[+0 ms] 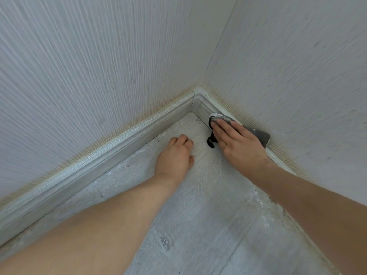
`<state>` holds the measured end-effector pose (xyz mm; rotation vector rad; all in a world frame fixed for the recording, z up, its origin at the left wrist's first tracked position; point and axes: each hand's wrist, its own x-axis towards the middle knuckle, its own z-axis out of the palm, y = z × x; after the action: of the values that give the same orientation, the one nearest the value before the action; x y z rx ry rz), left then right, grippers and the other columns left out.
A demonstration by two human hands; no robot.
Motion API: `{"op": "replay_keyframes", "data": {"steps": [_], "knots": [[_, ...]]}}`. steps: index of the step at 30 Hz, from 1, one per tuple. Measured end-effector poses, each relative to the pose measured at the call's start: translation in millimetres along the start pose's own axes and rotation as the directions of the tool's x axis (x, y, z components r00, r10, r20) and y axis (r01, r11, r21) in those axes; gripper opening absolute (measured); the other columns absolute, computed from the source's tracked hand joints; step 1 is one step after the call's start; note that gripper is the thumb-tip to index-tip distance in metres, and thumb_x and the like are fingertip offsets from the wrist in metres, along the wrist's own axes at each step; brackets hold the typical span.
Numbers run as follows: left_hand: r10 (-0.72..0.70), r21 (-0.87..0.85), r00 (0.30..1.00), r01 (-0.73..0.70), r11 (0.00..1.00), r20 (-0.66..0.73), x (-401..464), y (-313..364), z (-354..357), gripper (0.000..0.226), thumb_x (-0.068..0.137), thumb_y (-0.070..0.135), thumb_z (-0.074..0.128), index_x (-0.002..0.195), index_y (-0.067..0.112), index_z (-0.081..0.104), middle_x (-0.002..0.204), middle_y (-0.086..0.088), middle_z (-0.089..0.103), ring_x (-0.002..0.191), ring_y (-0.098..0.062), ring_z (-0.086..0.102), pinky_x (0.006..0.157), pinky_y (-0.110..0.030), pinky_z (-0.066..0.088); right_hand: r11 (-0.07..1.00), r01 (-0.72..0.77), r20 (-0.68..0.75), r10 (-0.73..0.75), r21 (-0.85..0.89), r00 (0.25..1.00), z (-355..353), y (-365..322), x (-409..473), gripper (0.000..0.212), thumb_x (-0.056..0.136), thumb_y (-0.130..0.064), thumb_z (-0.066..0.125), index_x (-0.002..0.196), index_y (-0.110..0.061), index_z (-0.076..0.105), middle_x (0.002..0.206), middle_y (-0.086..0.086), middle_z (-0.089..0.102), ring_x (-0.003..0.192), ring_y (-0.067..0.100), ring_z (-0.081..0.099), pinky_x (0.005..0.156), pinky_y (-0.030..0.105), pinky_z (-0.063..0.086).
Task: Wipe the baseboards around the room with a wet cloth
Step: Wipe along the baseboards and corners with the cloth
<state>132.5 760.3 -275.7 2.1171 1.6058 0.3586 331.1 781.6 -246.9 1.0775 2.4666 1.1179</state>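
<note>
Bare forearms, no sleeves, no jewellery

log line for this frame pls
right hand: presses cloth on right baseboard near corner | left hand: braced on floor
</note>
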Motion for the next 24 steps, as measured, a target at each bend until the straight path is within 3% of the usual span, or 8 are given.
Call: {"op": "replay_keyframes", "data": {"steps": [7,11,18,22,24], "knots": [[-0.002,0.033,1.000,0.002,0.999,0.000,0,3,-2,0.033,0.093,0.024,0.051,0.125,0.015,0.049,0.124,0.002,0.044,0.113,-0.016,0.038,0.081,-0.034,0.049,0.997,0.084,0.030,-0.083,0.000,0.996,3,-1,45,0.039,0.085,-0.031,0.045,0.113,-0.022,0.070,0.135,0.000,0.055,0.130,0.018,0.046,0.109,0.033,0.033],[0.005,0.038,1.000,-0.005,0.999,-0.007,0,3,0,0.033,0.093,0.024,0.051,0.125,0.015,0.049,0.123,0.002,0.044,0.113,-0.016,0.038,0.082,-0.032,0.048,0.997,0.035,-0.037,-0.032,0.065,0.999,5,-2,36,0.052,0.087,-0.021,0.025,0.105,-0.016,0.073,0.129,0.004,0.060,0.125,0.021,0.051,0.106,0.035,0.039],[0.027,0.082,1.000,-0.027,0.996,0.006,-1,2,-1,0.033,0.094,0.026,0.048,0.125,0.015,0.048,0.125,0.002,0.042,0.115,-0.016,0.037,0.077,-0.031,0.049,0.995,0.017,-0.040,-0.012,0.103,0.999,3,1,-3,0.047,0.088,-0.014,0.029,0.105,-0.005,0.072,0.130,0.012,0.058,0.126,0.028,0.050,0.107,0.039,0.027],[0.037,0.103,0.999,-0.037,0.994,0.002,-1,3,-1,0.032,0.095,0.027,0.047,0.124,0.015,0.047,0.124,0.002,0.042,0.114,-0.016,0.038,0.077,-0.030,0.049,0.993,0.082,0.014,-0.084,0.081,0.996,4,2,13,0.029,0.081,-0.027,0.061,0.104,-0.014,0.074,0.130,0.005,0.059,0.127,0.022,0.050,0.108,0.037,0.028],[0.035,0.120,0.999,-0.035,0.992,-0.006,-1,4,-1,0.031,0.094,0.027,0.047,0.123,0.015,0.048,0.123,0.002,0.043,0.114,-0.016,0.038,0.077,-0.029,0.049,0.992,0.105,0.037,-0.108,0.072,0.994,5,0,25,0.031,0.076,-0.035,0.064,0.103,-0.023,0.074,0.130,-0.001,0.059,0.126,0.017,0.050,0.108,0.033,0.033]]}}
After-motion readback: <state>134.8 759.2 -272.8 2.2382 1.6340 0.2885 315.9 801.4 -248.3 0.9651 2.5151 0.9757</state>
